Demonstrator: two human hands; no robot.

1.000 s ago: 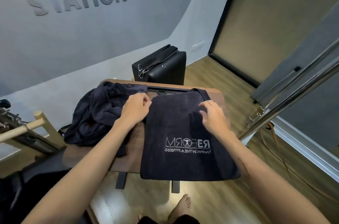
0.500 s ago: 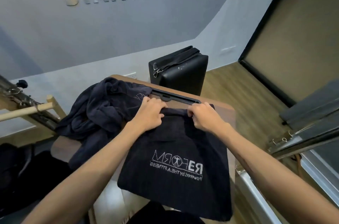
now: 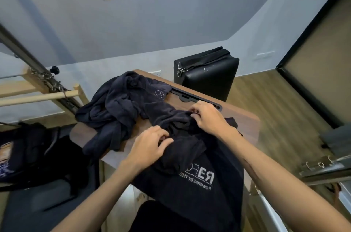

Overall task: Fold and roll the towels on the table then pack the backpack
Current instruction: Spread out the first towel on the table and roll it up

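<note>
A dark navy towel [image 3: 205,190] with white mirrored lettering hangs over the near edge of the small wooden table [image 3: 245,123]. Its far end is bunched up on the tabletop. My left hand [image 3: 150,144] grips the bunched cloth at the left, fingers curled into it. My right hand [image 3: 207,117] pinches the towel's far edge, a little beyond the left hand. A heap of more dark towels [image 3: 121,106] lies crumpled on the left part of the table. A dark backpack [image 3: 28,154] rests low at the left, beside the table.
A black padded box [image 3: 207,74] with a strap stands on the floor behind the table. Wooden and metal bars [image 3: 39,95] of exercise equipment stand at the left. A metal rail with hooks [image 3: 322,165] runs along the right. Grey wall with raised letters behind.
The towel lay flat with both hands at its far edge; now that end is gathered toward me into a bunch. My left hand has come nearer, and the view has swung left.
</note>
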